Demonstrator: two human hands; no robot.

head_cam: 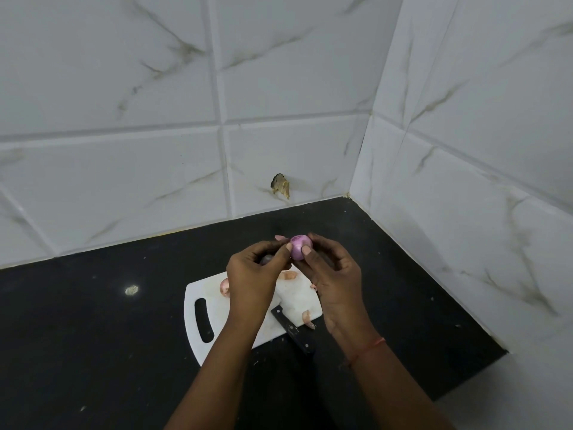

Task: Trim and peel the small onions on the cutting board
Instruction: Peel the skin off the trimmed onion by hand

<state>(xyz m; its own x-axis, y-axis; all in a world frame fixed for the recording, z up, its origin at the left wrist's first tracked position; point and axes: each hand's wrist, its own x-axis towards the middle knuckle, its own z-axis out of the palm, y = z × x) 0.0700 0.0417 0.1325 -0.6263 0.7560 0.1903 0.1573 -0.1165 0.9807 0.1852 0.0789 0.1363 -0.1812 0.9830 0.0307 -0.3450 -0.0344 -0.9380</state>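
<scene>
A small purple onion is held up above the white cutting board, its trimmed end facing me. My left hand pinches its left side with thumb and fingertips. My right hand grips it from the right, thumb on its front. Loose pinkish peels lie on the board, one beside my left wrist. A black-handled knife rests across the board's near right edge, its blade hidden under my left arm. A dark round thing, possibly another onion, shows behind my left hand.
The board lies on a black stone counter in a corner of white marbled wall tiles. A chipped hole marks the back wall just above the counter. The counter's right edge ends at a wall step.
</scene>
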